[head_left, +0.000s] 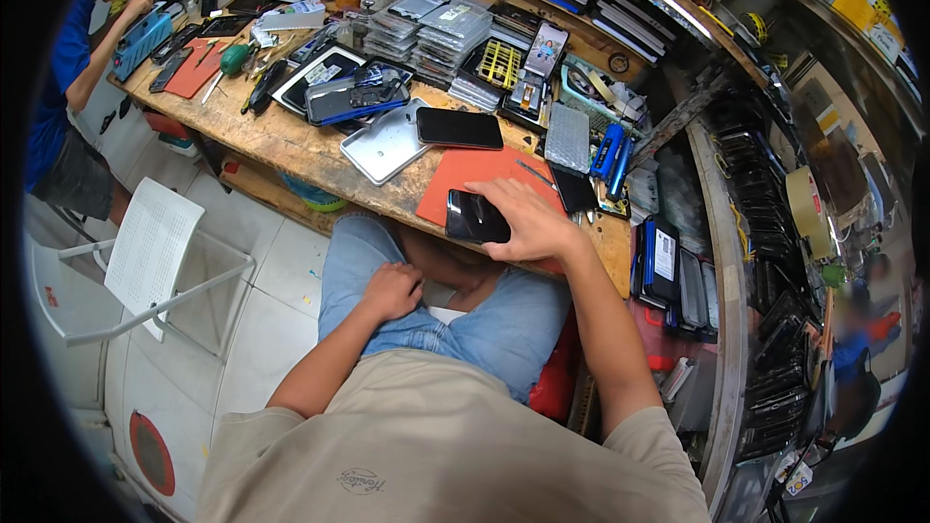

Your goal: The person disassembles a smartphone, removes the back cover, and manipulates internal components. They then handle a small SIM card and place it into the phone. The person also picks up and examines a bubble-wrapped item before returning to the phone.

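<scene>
A long wooden workbench (291,147), its surface scuffed and stained, curves across the scene. Left of it stands a white chair (150,237) with a perforated panel. A flat, smooth orange mat (475,167) lies at the bench's near edge. Behind are stacks of clear plastic cases (450,34); a pale blue lattice basket (581,76) holds jumbled items, too small to tell. A rounded silver metal panel (373,157) lies left of the mat, just in front of a blue-edged tray (339,118) holding dark parts. The right hand (528,218) holds a glossy black phone (465,220) over the mat's near edge, thumb and fingers spanning its right end. The left hand (392,291) rests on blue jeans, loosely curled; how tightly, I cannot tell.
</scene>
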Demonstrator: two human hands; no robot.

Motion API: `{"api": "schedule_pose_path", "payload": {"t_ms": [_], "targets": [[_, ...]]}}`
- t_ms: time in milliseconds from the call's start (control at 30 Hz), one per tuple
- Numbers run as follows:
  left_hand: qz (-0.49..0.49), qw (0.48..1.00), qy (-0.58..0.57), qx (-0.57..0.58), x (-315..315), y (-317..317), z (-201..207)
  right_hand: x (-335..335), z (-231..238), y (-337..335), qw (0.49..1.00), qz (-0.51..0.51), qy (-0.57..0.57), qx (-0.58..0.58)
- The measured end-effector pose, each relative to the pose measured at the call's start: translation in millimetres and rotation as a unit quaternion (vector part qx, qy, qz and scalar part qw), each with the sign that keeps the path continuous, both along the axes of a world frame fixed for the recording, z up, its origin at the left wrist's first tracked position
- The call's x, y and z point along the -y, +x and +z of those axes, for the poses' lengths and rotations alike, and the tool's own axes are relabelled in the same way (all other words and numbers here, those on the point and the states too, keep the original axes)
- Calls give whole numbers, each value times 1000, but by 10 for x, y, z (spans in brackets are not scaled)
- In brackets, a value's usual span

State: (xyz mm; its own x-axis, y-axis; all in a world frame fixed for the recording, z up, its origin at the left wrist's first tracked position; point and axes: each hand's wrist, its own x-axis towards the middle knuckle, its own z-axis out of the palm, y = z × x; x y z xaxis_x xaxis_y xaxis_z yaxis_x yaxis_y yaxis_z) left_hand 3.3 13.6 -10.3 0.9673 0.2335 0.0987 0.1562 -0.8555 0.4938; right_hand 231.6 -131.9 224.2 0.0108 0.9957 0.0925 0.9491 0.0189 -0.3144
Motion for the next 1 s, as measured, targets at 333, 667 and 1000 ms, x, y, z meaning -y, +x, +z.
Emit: {"api": "schedule_pose_path", "payload": {"t_ms": [333,667,1000], "targets": [[2,1000,-3,12,1,-12,-6,254,-3,-141,988,-73,133,-33],[-14,999,-4,-28,7,22,21,1315,-1332,-893,819,-320,464,-109],[30,943,-32,329,-196,-63,1271,912,-1763,-777,930,-355,94,29]]}}
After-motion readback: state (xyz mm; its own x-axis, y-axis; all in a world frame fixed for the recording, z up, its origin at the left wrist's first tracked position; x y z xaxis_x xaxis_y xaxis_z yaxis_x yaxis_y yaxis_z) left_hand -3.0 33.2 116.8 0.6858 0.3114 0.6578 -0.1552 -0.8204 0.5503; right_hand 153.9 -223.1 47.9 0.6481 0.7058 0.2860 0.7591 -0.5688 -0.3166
